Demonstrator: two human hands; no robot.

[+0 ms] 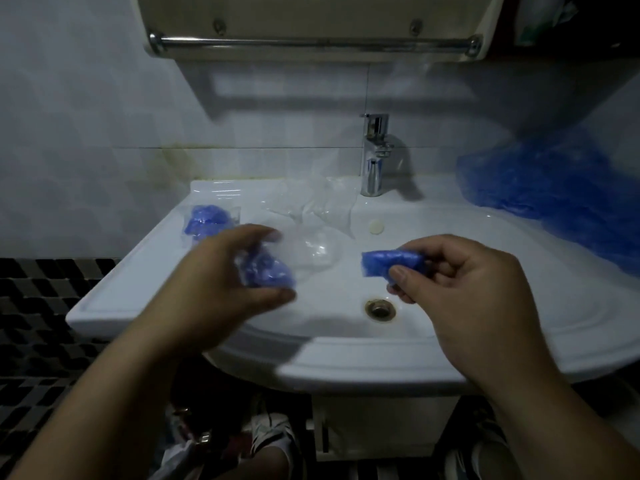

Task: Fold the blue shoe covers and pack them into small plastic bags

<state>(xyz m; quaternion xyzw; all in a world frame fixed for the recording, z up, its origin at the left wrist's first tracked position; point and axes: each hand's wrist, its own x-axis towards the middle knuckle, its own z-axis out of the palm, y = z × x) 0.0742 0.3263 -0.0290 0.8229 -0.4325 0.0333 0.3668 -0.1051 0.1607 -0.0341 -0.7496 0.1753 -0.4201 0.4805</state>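
Gripping bagged cover — folded cover | white sink | tiled wall

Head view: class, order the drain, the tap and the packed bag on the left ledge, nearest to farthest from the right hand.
1. Drain, just lower-left of the right hand.
2. Tap, at the back.
3. Packed bag, far left.

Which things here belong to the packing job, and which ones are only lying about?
For the job: folded shoe cover in right hand, filled bag in left hand, packed bag on sink rim, empty bags, shoe cover pile.
Just there: faucet, towel bar, drain.
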